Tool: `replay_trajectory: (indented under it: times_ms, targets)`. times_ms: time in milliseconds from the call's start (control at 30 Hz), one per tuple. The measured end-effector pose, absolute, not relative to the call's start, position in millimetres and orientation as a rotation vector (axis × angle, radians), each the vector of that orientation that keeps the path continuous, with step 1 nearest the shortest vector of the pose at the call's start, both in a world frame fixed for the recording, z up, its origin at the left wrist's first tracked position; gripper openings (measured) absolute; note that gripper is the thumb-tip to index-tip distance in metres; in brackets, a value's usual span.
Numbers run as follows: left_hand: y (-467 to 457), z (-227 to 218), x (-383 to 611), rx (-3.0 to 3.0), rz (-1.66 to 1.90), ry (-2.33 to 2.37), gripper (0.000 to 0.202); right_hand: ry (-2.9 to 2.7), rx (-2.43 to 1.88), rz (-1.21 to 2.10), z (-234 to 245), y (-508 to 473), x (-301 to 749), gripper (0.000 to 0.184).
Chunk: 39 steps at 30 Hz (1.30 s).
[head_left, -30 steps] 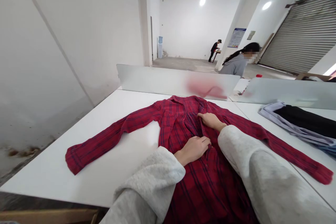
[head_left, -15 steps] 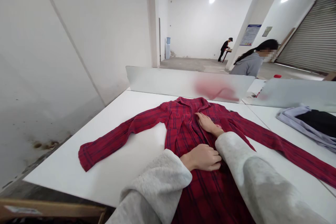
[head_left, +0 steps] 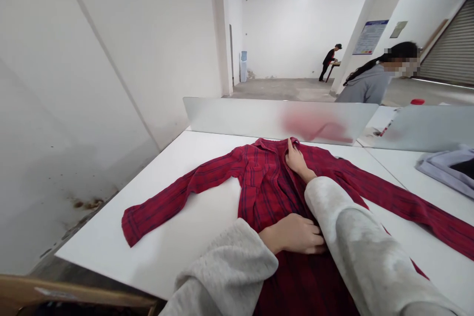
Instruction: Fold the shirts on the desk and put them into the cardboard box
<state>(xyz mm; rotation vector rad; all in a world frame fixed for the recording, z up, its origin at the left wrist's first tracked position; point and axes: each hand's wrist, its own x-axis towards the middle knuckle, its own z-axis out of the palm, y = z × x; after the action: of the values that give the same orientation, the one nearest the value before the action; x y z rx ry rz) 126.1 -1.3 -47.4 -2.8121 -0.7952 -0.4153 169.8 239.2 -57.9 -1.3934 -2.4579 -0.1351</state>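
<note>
A red and navy plaid shirt (head_left: 255, 177) lies spread on the white table, its collar at the far side and its sleeves out to both sides. My left hand (head_left: 296, 233) is closed on the front of the shirt around mid-body, with its fingertips hidden in the cloth. Further up, my right hand (head_left: 296, 159) rests at the collar beside the front opening. Its index finger is stretched out against the collar, and the other fingers are partly hidden. My right forearm reaches over the shirt's right half.
Behind the shirt stands a frosted divider (head_left: 237, 116), with a blurred red shape showing through. Folded grey and black clothes (head_left: 444, 170) lie at the right. A cardboard box (head_left: 74, 291) is at the lower left. A person (head_left: 370, 81) in grey is beyond the divider.
My right hand has moved up along the front opening to the collar, and its index finger now points forward. My left hand stays on the shirt front. The view has shifted slightly.
</note>
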Motion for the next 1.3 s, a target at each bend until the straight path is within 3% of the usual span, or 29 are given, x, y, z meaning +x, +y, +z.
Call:
replay_trajectory:
  times_ms: [233, 433, 633, 767, 1300]
  targets:
    - [-1.7, -50.2, 127.9, -2.846, -0.402, -0.773, 0.034, -2.566, -1.429, -0.113, -68.7, 243.9, 156.8, 0.051]
    - [-1.5, -51.1, 129.0, -2.863, -0.373, -0.779, 0.036, -2.297, -1.637, -0.224, -58.5, 244.3, 167.2, 0.048]
    - [-1.4, -55.0, 128.1, -2.849, -0.419, -0.774, 0.037, -2.325, -1.479, -0.335, -65.5, 246.2, 175.7, 0.039]
    - [-2.5, -55.7, 126.2, -2.784, -0.428, -0.759, 0.023, -2.417, -1.337, -0.345, -64.6, 245.2, 177.3, 0.039]
    - [-7.4, -50.0, 128.1, -2.792, -0.391, -0.627, 0.02, -2.469, -1.219, -0.156, -55.6, 241.9, 178.2, 0.041]
